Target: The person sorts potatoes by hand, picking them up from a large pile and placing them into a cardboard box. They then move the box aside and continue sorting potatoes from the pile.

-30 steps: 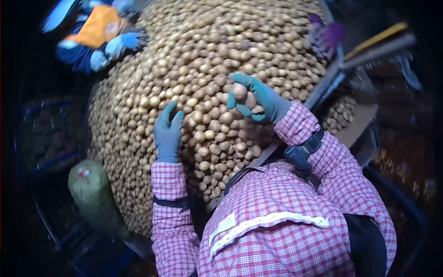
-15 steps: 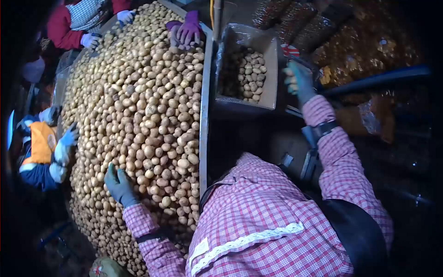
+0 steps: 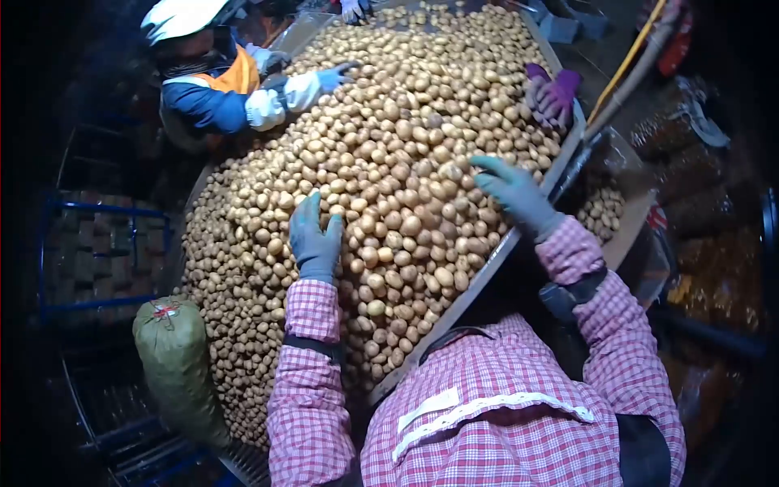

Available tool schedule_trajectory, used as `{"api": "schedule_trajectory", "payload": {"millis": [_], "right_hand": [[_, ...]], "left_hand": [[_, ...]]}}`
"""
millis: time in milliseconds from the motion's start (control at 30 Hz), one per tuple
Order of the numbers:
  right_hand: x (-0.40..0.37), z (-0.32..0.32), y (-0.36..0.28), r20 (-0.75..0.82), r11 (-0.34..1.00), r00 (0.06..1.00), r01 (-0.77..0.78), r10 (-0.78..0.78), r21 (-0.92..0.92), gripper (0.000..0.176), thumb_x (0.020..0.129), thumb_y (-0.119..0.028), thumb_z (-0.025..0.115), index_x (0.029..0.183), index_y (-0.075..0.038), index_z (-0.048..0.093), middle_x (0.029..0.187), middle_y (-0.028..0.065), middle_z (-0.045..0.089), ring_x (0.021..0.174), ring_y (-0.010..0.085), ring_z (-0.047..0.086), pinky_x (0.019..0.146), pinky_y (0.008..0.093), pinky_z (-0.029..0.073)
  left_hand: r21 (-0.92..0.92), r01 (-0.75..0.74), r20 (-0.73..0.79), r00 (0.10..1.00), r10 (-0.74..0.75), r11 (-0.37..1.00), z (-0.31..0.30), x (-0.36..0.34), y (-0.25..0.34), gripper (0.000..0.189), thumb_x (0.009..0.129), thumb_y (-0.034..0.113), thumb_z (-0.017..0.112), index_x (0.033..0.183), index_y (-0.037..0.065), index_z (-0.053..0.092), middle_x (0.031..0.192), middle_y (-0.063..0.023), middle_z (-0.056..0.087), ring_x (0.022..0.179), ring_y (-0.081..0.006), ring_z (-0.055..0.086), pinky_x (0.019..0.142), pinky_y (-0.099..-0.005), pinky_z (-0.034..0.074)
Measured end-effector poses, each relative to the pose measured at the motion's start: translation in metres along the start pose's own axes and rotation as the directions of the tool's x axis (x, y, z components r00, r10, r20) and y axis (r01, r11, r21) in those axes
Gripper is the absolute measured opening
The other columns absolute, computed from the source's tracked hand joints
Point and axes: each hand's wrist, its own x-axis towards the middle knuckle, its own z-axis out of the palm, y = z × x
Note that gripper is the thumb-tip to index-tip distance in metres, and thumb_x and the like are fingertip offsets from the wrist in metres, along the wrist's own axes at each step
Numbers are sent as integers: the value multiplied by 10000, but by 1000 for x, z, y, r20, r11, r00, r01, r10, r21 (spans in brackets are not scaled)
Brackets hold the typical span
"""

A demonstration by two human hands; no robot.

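A wide heap of potatoes [image 3: 398, 219] fills the metal-edged table [image 3: 466, 296] in front of me. My left hand [image 3: 315, 239], in a grey-green glove, rests over the near part of the heap with thumb and fingers apart and nothing in it. To the right, my right hand [image 3: 515, 195] reaches in across the table's edge, in a matching glove. Its fingers stretch out over the potatoes, holding nothing.
Beyond the right edge stands a lined box [image 3: 637, 207] with potatoes inside. A co-worker's purple gloves [image 3: 553, 96] lie at the far right rim. Another person in an orange vest [image 3: 231, 77] reaches in from the left. A full green sack [image 3: 174, 357] stands at the lower left.
My right hand has come back from beside the box, where pale things showed at its fingers, to over the heap. The view has turned left. My left hand stays over the potatoes.
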Motion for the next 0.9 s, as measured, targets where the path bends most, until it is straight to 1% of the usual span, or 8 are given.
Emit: {"api": "schedule_trajectory", "payload": {"millis": [233, 367, 467, 500, 667, 733, 833, 900], "right_hand": [[99, 71, 5, 411, 870, 898, 323, -157, -373, 541, 942, -403, 621, 1379, -86, 598, 1351, 197, 617, 1213, 357, 609, 1069, 426, 461], [133, 71, 16, 513, 846, 852, 349, -107, -403, 587, 969, -436, 559, 1488, -167, 505, 1412, 161, 596, 1287, 317, 585, 1076, 440, 448], [149, 64, -1, 578, 812, 816, 349, -17, -469, 566, 982, -387, 552, 1495, -155, 493, 1509, 132, 530, 1302, 318, 587, 1104, 436, 453], [153, 65, 12, 545, 800, 829, 411, -129, -436, 549, 985, -387, 543, 1477, -147, 501, 1460, 114, 573, 1255, 321, 614, 1073, 443, 476], [195, 67, 0, 543, 761, 840, 360, -12, -540, 536, 956, -410, 553, 1410, -127, 547, 1272, 127, 647, 1104, 330, 651, 981, 492, 490], [229, 71, 3, 479, 663, 877, 375, -28, -648, 471, 914, -440, 542, 1168, -81, 712, 1094, 181, 699, 1018, 355, 676, 925, 476, 524], [275, 68, 13, 423, 834, 895, 121, 143, -538, 486, 864, -450, 592, 1041, -21, 736, 1046, 217, 727, 928, 373, 710, 831, 471, 551], [289, 57, 35, 297, 896, 955, 134, -2, -423, 459, 888, -425, 638, 1092, -21, 711, 1006, 194, 728, 888, 301, 706, 792, 413, 541]], "left_hand": [[343, 242, 214, 921, -327, 907, 23, 57, -1, 895, 863, 587, 701, 1578, 153, 383, 1573, -186, 419, 1389, -395, 432, 1167, -476, 354], [167, 318, 143, 929, -342, 933, 59, 104, 9, 918, 858, 621, 702, 1588, 178, 363, 1562, -234, 407, 1392, -405, 420, 1180, -486, 334], [269, 279, 237, 908, -344, 922, 76, 154, 42, 1000, 804, 590, 764, 1611, 218, 306, 1496, -220, 470, 1351, -407, 452, 1141, -489, 374], [198, 265, 246, 918, -310, 944, 94, 166, 43, 1013, 794, 531, 784, 1618, 229, 278, 1443, -210, 511, 1311, -408, 486, 1120, -483, 394], [26, 341, 214, 916, -339, 940, 152, 220, 59, 896, 872, 442, 747, 1602, 183, 296, 1418, -240, 530, 1318, -424, 490, 1119, -487, 392], [-35, 334, 272, 910, -312, 942, 146, 232, 72, 895, 886, 449, 739, 1599, 131, 303, 1480, -259, 485, 1383, -418, 439, 1163, -477, 354], [-486, 296, 283, 944, -173, 822, 141, 225, 62, 847, 881, 414, 766, 1551, 51, 398, 1558, -233, 426, 1457, -350, 395, 1194, -405, 332], [-496, 236, 187, 969, -163, 836, 106, 199, 59, 704, 911, 350, 743, 1486, 33, 490, 1516, -217, 481, 1415, -331, 457, 1161, -390, 378]]}}
